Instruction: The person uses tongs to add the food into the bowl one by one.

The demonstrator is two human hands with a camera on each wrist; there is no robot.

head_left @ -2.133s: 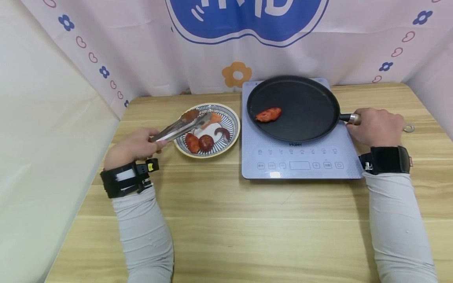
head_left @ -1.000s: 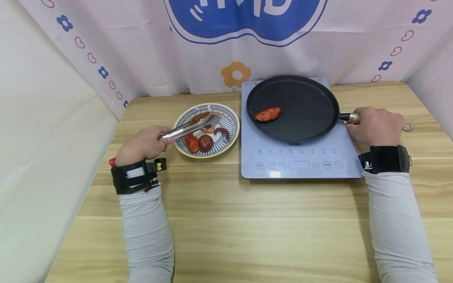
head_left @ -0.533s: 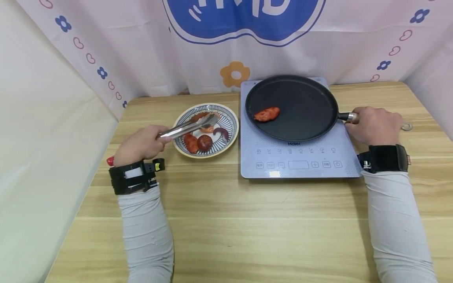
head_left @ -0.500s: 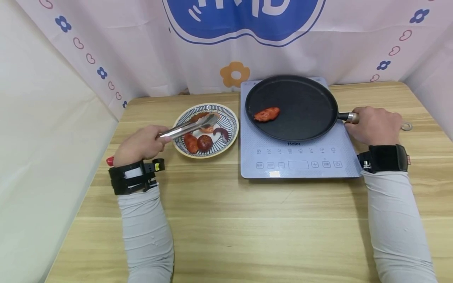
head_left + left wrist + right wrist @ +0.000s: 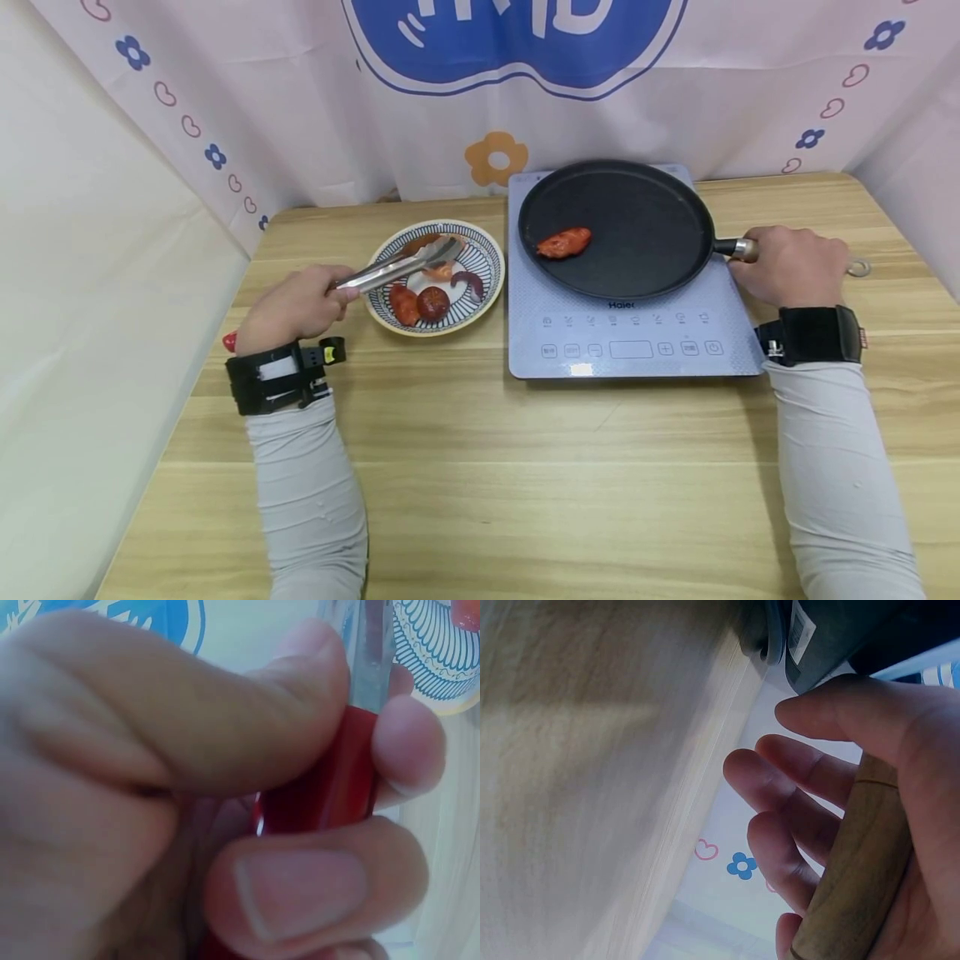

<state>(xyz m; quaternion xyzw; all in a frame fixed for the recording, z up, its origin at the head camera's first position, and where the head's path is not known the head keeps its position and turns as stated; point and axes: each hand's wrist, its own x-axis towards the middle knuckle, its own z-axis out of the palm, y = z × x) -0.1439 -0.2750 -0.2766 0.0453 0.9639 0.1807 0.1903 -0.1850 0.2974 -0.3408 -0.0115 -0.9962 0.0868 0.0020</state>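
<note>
My left hand grips metal tongs by their red handle. The tongs' tips lie over the patterned plate, above a brown food piece and an orange one; whether they clasp either, I cannot tell. Also on the plate are a red piece, a round dark-red piece and a curved purple piece. My right hand holds the wooden handle of the black frying pan, its fingers loosely curled. A reddish glazed meat piece lies at the pan's left side.
Under the pan is a pale induction cooktop with touch controls along its front. The plate stands just left of it. A printed curtain hangs behind the wooden table, and a pale sheet borders the left.
My left hand has moved the tongs rightward over the plate, and their arms have drawn together above the food. In the last half second little has shifted. The right hand stays on the pan handle.
</note>
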